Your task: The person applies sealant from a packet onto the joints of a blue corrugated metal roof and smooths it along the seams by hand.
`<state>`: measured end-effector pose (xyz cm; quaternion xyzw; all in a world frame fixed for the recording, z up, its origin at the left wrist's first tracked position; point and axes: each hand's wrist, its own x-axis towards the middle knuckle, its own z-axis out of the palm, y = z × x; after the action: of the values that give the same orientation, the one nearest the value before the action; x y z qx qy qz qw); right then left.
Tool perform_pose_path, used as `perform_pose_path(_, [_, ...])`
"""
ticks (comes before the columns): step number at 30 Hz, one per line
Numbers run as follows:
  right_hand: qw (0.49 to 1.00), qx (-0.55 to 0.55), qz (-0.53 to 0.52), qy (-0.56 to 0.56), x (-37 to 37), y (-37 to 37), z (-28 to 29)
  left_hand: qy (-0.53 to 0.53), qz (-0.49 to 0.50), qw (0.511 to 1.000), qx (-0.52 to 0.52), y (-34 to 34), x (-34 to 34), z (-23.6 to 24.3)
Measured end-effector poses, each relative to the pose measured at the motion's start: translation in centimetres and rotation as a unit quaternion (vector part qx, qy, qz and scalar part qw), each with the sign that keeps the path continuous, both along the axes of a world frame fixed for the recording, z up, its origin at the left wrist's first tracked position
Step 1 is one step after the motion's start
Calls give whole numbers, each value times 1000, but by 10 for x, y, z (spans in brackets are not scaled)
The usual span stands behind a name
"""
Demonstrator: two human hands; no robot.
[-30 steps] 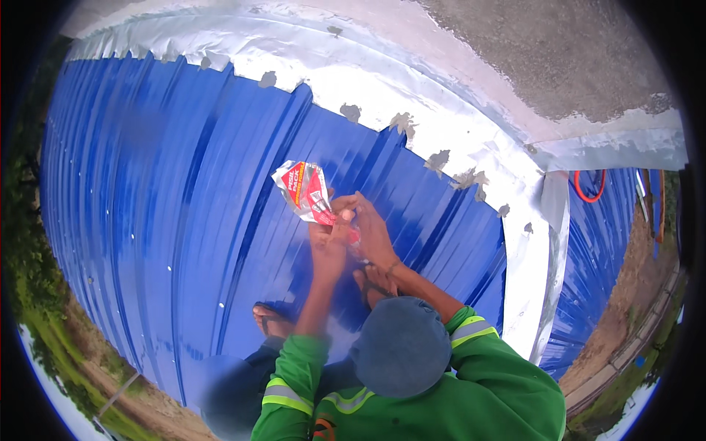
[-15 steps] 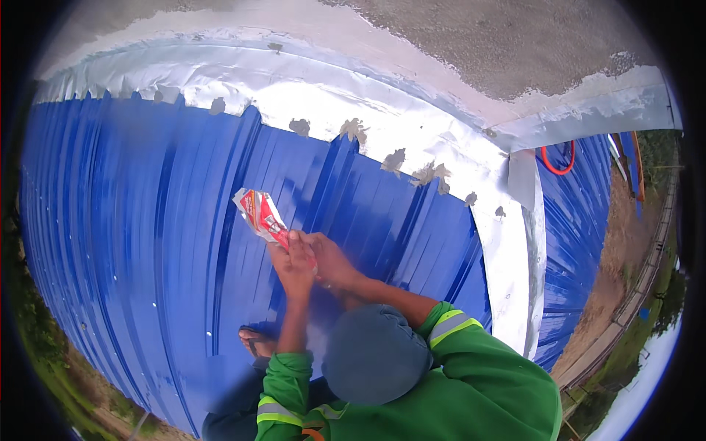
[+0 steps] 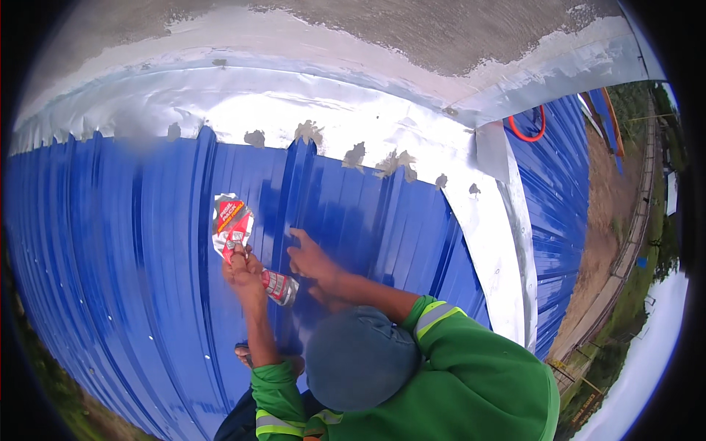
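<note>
My left hand [image 3: 245, 275] is closed around the narrow middle of a red and silver foil pouch [image 3: 234, 213]. One wide end of the pouch sticks out beyond my fingers, and its other end shows below them, toward my body. My right hand [image 3: 315, 263] is apart from the pouch, to its right, with the index finger stretched out and nothing visible in it. Some of its other fingers are partly hidden. Both hands are above the blue ribbed metal roof [image 3: 331, 213]. Green sleeves with reflective bands cover my arms.
Silver flashing [image 3: 250, 99] runs along the roof's top edge, dotted with several grey smears [image 3: 354, 154]. Beyond it rises a rough cement wall [image 3: 441, 37]. A red hose loop [image 3: 543, 125] lies at the upper right. Past the roof's right edge is bare ground [image 3: 599, 220].
My right hand has let go of the pouch and moved away to its right. The left hand keeps hold, and the pouch's lower end now shows. The whole view has shifted somewhat.
</note>
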<state>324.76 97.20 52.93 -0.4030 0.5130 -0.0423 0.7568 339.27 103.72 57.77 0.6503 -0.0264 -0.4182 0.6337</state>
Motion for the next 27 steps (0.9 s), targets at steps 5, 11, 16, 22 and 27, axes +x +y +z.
perform_pose_path(5, [998, -65, 1, 19, -8, -6, -5, 7, 10, 1000, -23, -7, 2, 6])
perform_pose_path(11, [991, -114, 21, 68, -28, -6, -22, -79, -92, 992, -23, -5, 14, 28])
perform_pose_path(16, [990, -116, 24, 83, -41, 0, -26, -55, -116, 992, -13, -1, 23, 32])
perform_pose_path(22, [990, -104, 28, 86, -40, -3, -29, -119, -173, 977, 36, -12, 17, 46])
perform_pose_path(27, [989, -120, 28, 77, -41, -6, -32, -96, -173, 980, 1, -19, 11, 58])
